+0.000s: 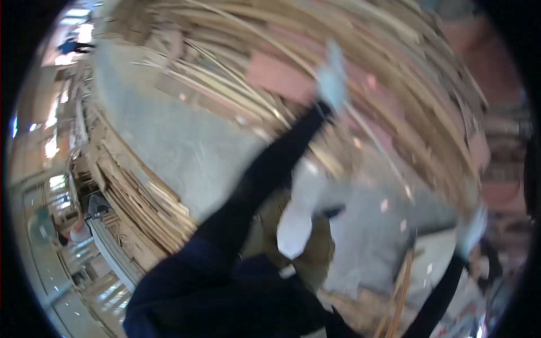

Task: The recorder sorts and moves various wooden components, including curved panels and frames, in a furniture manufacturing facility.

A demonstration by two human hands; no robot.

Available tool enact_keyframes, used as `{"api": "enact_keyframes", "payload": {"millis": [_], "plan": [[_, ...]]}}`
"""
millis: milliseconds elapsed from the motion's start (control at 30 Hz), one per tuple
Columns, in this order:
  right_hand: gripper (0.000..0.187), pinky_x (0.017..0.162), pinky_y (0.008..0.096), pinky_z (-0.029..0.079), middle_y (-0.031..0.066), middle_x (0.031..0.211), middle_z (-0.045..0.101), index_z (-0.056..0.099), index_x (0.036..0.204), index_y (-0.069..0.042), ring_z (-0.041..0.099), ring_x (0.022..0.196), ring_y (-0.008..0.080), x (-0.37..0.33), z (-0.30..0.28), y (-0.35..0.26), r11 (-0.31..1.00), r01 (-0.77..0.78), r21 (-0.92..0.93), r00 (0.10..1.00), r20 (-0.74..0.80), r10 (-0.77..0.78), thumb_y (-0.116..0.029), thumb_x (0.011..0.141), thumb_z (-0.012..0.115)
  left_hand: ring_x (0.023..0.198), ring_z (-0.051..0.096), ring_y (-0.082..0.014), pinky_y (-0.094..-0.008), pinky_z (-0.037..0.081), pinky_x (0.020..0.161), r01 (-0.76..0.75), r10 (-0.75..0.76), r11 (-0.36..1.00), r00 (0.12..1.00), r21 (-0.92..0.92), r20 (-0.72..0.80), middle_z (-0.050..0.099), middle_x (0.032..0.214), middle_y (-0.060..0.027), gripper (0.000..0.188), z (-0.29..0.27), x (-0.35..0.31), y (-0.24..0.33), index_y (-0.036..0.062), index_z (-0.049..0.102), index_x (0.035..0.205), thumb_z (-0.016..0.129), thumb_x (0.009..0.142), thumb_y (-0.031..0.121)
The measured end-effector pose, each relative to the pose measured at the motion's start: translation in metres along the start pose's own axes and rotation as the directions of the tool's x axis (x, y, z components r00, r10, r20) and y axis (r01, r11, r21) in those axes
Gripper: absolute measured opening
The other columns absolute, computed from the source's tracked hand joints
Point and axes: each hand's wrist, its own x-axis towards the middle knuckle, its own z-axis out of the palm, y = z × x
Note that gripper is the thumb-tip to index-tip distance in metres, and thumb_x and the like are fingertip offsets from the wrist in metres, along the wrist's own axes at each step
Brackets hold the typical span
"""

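Observation:
My left hand (332,84), in a pale glove, reaches forward over a big pile of boards. A long thin wooden strip (270,42) runs into the hand on one side and out again on the other, so the hand appears closed around it. One finger or the thumb points away from the strip. Far to the right, my right hand (473,231), also in a pale glove, is beside the end of the stacked boards (417,129). Motion smears its fingers, and whether it holds anything is unclear.
A reddish-pink board (282,76) lies among the piled timber. More wooden strips (141,208) are stacked at the left, near a grey concrete floor (186,152). A pale panel (431,265) and narrow sticks (401,287) lie at lower right. Another person (76,231) is at the far left.

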Motion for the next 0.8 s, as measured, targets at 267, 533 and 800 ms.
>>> {"api": "enact_keyframes", "payload": {"millis": [267,533,800], "plan": [[0.046,0.095,0.0471,0.052,0.0193,0.121,0.068,0.065,0.126,-0.011,0.065,0.109,0.0389,0.051,0.195,-0.224,0.817,-0.029,0.576,0.991,0.125,-0.054,-0.037,0.089,0.065,0.101,0.063,-0.0185,-0.0327,0.052,0.085,0.585,-0.595,0.419,0.755,-0.695,0.276,0.067,0.114,-0.0082,0.033,0.076,-0.162,-0.184,0.0014,0.062,0.126,0.059,0.097,0.018],[0.079,0.093,0.0493,0.053,0.0199,0.129,0.062,0.042,0.14,-0.004,0.065,0.108,0.0434,-0.103,0.296,-0.591,0.753,-0.047,0.656,0.805,0.471,-0.361,-0.042,0.08,0.076,0.11,0.064,-0.0211,-0.0351,0.051,0.097,0.862,-0.724,-0.231,0.158,-0.452,0.671,0.066,0.123,-0.0105,0.041,0.166,-0.451,-0.221,0.0013,0.054,0.135,0.063,0.099,0.017],[0.032,0.082,0.0487,0.052,0.0162,0.099,0.065,0.058,0.111,-0.006,0.064,0.092,0.0341,-0.025,0.429,-0.594,0.848,0.345,0.403,0.829,0.292,-0.476,-0.027,0.088,0.064,0.114,0.063,-0.0217,-0.0369,0.05,0.101,0.907,-0.597,-0.201,0.187,-0.371,0.78,0.065,0.126,-0.0123,0.043,0.246,-0.436,-0.274,-0.0005,0.052,0.138,0.061,0.1,0.018]]}}
